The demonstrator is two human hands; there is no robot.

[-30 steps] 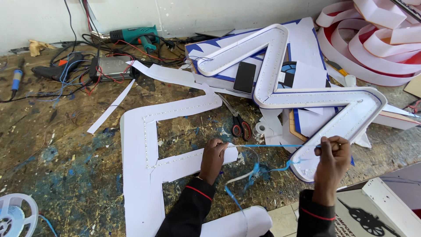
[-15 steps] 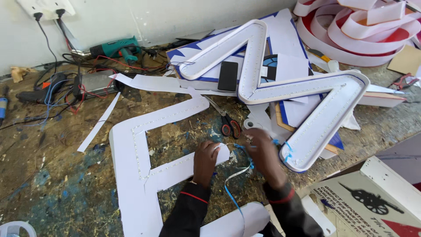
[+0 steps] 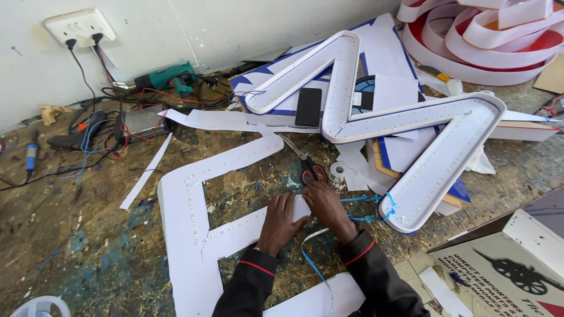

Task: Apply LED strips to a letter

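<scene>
1. Paint-stained wooden workbench (image 3: 88, 258) against a white wall; a wall socket (image 3: 79, 26) feeds a tangle of cables, so powered tools sit at the back edge, out of the working area.
2. Large white zigzag channel letter (image 3: 411, 135) with rows of tiny lights inside lies face-up at right on blue-and-white sheets, apparently parked clear of the hands.
3. Flat white letter cut-out (image 3: 194, 229), also dotted with small lights, lies flat on the bench centre-left; its short middle arm runs under both hands.
4. Left hand (image 3: 279, 223): fingers together, palm down, pressing the end of that arm flat, likely to keep it from shifting.
5. Right hand (image 3: 326, 205): fingers curled, touching the same end just beside the left; whether it pinches anything I cannot tell.
6. Blue wire (image 3: 358, 201) trails from the right hand toward the zigzag letter.
7. Red-handled scissors (image 3: 308, 167) lie just beyond the fingertips, within easy reach.
</scene>
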